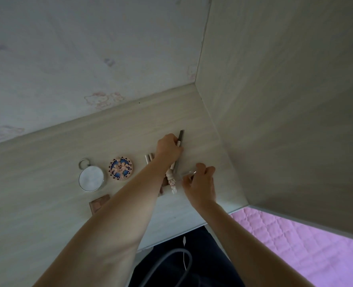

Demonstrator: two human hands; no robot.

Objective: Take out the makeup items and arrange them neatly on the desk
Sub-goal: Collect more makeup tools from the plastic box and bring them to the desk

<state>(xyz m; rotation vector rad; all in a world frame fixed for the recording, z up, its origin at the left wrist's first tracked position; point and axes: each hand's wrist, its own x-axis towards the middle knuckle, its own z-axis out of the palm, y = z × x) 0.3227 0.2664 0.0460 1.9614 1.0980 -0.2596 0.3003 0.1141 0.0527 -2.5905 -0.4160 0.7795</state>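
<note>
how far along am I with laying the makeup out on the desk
Well along. The round mirror and patterned compact already sit side by side on the desk. Your left hand grips pen-like items; your right hand pinches a small clear piece. The brown palette by your forearm still looks unaligned.

On the desk a row is seen — mirror leftmost, compact just right of it, pencils further right; palette in front.
</note>
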